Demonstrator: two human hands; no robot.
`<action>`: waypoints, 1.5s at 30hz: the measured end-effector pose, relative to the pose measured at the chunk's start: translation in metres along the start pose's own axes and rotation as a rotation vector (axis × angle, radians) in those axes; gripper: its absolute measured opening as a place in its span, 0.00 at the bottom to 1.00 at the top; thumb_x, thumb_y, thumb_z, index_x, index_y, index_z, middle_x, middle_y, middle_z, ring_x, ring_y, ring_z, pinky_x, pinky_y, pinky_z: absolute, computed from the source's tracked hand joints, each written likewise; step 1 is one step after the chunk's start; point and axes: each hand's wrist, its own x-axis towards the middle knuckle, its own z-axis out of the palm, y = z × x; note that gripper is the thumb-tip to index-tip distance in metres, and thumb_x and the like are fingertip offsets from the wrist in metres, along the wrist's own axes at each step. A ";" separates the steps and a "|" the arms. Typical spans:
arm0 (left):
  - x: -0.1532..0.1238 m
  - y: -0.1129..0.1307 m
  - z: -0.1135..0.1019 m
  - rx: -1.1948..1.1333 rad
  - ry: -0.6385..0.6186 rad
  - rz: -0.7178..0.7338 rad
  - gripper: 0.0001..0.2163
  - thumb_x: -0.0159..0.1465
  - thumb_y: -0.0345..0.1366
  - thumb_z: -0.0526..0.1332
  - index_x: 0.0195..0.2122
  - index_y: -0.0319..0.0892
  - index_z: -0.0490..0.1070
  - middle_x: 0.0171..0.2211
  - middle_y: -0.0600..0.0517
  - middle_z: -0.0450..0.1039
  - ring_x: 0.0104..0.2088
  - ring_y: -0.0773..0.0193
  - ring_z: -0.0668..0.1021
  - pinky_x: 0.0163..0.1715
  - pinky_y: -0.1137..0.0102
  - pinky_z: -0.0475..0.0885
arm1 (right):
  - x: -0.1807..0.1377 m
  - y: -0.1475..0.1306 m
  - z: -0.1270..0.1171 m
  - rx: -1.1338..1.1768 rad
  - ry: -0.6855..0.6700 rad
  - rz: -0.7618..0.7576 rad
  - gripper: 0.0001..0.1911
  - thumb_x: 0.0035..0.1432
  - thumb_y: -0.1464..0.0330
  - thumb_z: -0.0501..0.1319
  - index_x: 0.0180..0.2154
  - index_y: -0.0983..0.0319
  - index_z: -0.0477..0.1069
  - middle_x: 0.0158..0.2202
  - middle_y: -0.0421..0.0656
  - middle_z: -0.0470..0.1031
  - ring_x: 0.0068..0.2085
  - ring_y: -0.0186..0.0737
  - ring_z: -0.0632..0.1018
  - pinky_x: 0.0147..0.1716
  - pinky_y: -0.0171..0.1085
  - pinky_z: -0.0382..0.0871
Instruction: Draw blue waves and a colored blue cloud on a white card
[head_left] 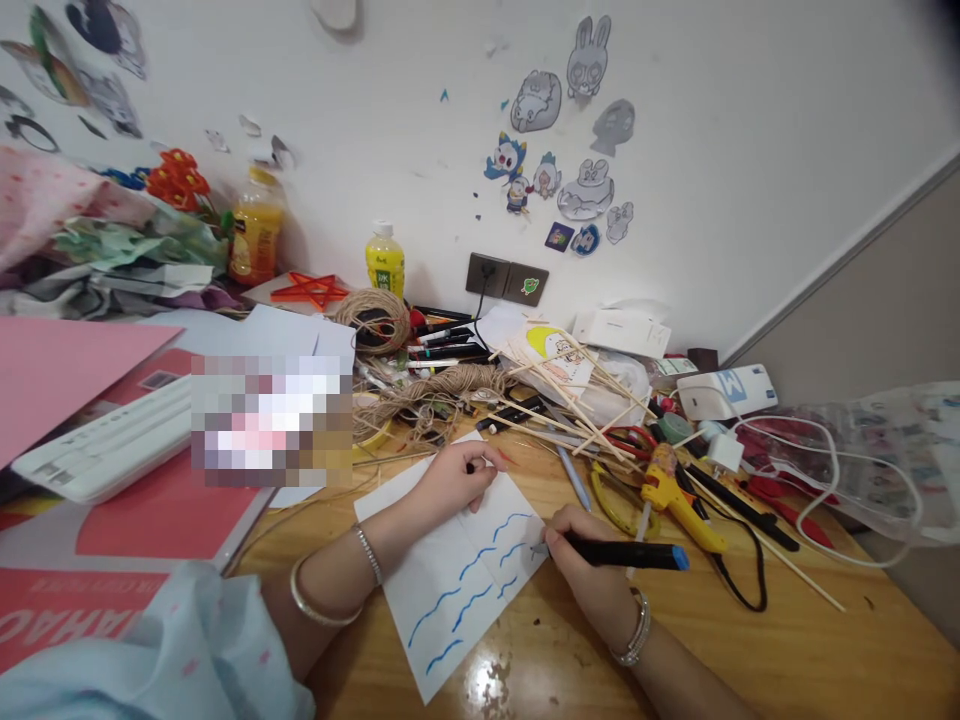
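Note:
A white sheet of paper [442,560] lies tilted on the wooden table, with several wavy blue lines drawn across it. My right hand [589,570] grips a black marker [630,553] with a blue end; its grey tip is at the paper's right edge, by the ends of the lines. My left hand [457,480] rests on the sheet's upper part, fingers curled. A small dark piece shows between its thumb and fingers, too hidden to name. Beyond the left fingertips is a small red mark on the sheet's upper edge.
A yellow glue gun [679,500], a black cord and thin wooden sticks [574,380] lie to the right. Behind are twine [375,318], markers and two bottles [385,262]. Pink and red paper packs [142,510] and a white bar-shaped object [109,440] fill the left.

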 end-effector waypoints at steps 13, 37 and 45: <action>-0.011 0.004 0.008 -0.080 -0.106 0.026 0.06 0.52 0.28 0.53 0.27 0.41 0.68 0.09 0.62 0.63 0.12 0.71 0.66 0.17 0.77 0.59 | 0.007 -0.001 -0.005 -0.001 -0.190 -0.058 0.10 0.48 0.70 0.53 0.16 0.60 0.59 0.16 0.36 0.62 0.20 0.33 0.65 0.21 0.32 0.56; -0.008 -0.001 0.008 -0.024 -0.162 0.001 0.07 0.50 0.27 0.53 0.27 0.41 0.69 0.10 0.61 0.64 0.14 0.69 0.68 0.20 0.76 0.61 | 0.005 0.004 -0.004 -0.262 -0.189 -0.206 0.12 0.51 0.70 0.51 0.18 0.60 0.56 0.17 0.37 0.62 0.20 0.34 0.66 0.21 0.32 0.55; -0.010 0.003 0.007 -0.027 -0.152 0.001 0.07 0.48 0.28 0.52 0.26 0.41 0.68 0.10 0.62 0.62 0.13 0.70 0.67 0.18 0.76 0.60 | 0.008 0.009 -0.005 -0.124 -0.022 -0.086 0.13 0.52 0.68 0.52 0.18 0.59 0.57 0.16 0.35 0.61 0.21 0.34 0.65 0.21 0.32 0.57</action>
